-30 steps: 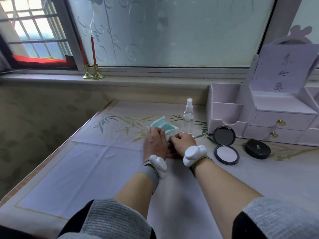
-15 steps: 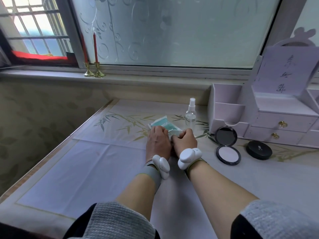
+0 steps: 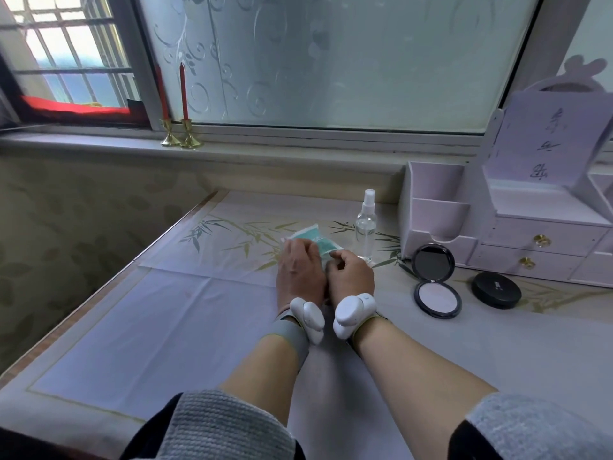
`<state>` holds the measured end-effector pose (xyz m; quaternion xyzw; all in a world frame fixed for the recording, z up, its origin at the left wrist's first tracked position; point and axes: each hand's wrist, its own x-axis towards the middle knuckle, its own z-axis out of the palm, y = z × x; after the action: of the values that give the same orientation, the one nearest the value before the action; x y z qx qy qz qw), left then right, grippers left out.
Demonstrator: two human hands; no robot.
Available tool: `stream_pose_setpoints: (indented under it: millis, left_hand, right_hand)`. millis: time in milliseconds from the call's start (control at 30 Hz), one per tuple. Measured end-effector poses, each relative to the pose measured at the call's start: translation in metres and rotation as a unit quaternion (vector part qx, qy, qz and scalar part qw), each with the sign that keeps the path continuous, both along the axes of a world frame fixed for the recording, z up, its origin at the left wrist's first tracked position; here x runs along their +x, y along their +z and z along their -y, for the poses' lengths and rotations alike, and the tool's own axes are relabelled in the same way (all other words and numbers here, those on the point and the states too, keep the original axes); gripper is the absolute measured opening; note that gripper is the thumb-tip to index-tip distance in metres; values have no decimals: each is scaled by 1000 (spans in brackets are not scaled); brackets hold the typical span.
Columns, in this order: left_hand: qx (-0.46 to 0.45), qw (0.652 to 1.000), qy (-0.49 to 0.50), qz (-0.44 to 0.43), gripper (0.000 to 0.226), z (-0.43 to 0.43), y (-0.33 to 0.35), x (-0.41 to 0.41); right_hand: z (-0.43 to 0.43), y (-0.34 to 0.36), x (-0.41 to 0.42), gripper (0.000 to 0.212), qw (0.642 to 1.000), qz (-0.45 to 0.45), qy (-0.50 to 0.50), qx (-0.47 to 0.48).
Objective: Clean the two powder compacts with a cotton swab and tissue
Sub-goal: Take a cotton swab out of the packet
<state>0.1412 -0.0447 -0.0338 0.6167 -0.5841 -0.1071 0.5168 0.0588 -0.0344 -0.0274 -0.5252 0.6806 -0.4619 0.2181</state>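
Left hand (image 3: pixel 298 270) lies flat on the tissue pack (image 3: pixel 310 239); right hand (image 3: pixel 351 275) seems to pinch its near edge; the open compact (image 3: pixel 436 282) sits rightward, nearer the right hand

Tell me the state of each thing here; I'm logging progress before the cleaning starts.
Open compact: lid up, powder exposed.
Closed compact: shut, flat on table.
Tissue pack: lying flat, under both hands.
Spray bottle: upright, capped.
Left hand: pressing the pack.
Right hand: curled, fingers at the pack.
Drawers: closed.
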Motion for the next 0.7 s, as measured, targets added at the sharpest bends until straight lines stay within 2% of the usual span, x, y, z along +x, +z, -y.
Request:
stream_pose_setpoints:
  millis: [100,267,500,633,700]
  left_hand:
    - [13,991,73,-108,12,-1,0,8]
    - [78,978,109,-158,18,-2,5,9]
    - [129,966,140,-173,36,-3,10,8]
    - [134,972,116,-156,36,-3,14,7]
    - [106,977,96,-155,33,-6,13,8]
  right_hand:
    - [-1,2,-1,27,1000,-3,15,4]
    - [-2,3,0,24,998,64,-15,-17]
    - [-2,6,4,27,988,152,17,-19]
    - [-2,9,7,35,991,131,31,-5]
    - [-4,11,2,29,993,105,44,-7]
